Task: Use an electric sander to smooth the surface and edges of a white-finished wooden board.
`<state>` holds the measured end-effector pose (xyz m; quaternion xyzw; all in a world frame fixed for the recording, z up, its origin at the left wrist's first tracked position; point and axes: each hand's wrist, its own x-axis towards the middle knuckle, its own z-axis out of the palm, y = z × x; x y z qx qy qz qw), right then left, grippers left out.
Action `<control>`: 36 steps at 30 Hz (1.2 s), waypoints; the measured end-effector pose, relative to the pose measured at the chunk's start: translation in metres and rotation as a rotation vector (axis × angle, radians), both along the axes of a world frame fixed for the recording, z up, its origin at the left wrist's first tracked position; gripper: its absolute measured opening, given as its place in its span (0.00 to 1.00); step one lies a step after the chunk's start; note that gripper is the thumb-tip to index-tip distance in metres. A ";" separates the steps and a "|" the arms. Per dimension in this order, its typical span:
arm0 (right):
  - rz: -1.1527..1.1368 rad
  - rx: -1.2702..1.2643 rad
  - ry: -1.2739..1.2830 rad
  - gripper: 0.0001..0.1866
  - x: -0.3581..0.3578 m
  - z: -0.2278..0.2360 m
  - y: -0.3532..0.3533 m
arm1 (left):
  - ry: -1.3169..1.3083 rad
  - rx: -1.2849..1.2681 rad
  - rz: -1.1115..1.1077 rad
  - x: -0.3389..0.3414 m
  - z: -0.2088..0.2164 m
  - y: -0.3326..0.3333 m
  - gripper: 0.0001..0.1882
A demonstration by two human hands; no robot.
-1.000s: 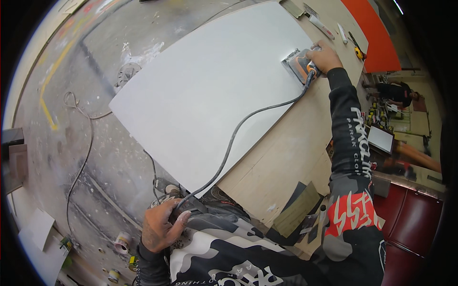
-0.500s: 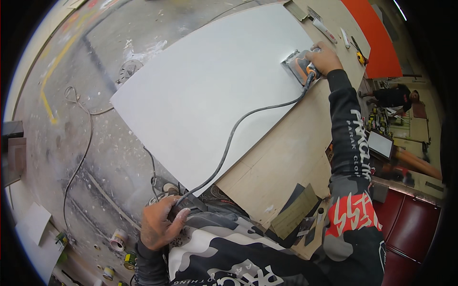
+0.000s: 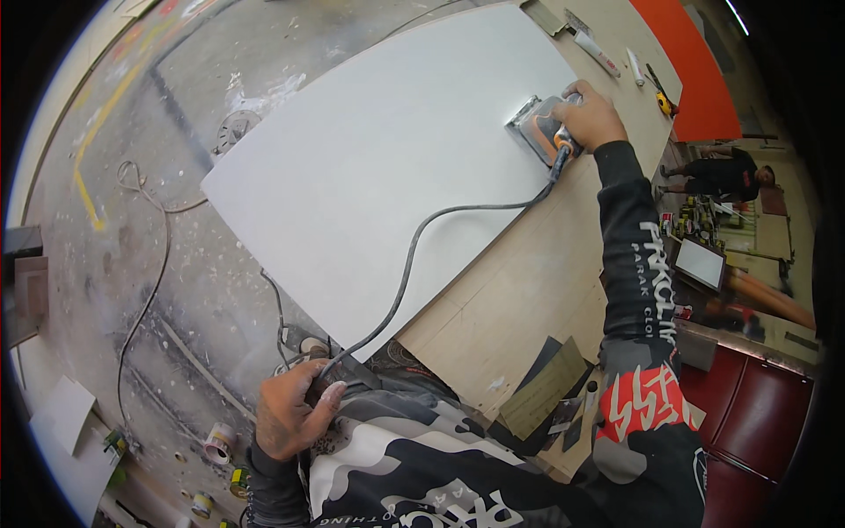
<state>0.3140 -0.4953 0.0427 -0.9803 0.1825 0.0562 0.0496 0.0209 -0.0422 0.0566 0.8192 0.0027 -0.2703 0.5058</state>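
Sander [image 3: 537,132] under the right fingers [image 3: 577,88], mostly to their left.

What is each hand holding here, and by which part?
The right hand holds the sander by the end of its body nearest the cord; the left hand holds the cord itself, by a stretch well away from the sander.

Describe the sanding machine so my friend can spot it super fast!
Find the big white board. Near its right edge, toward the top, the right hand holds a grey-and-orange sander. Unlike the white tubes beyond, it trails a grey cord.
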 end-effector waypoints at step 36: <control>0.094 0.102 -0.008 0.27 -0.115 0.025 0.140 | -0.480 -0.151 0.026 -0.002 -0.003 0.044 0.11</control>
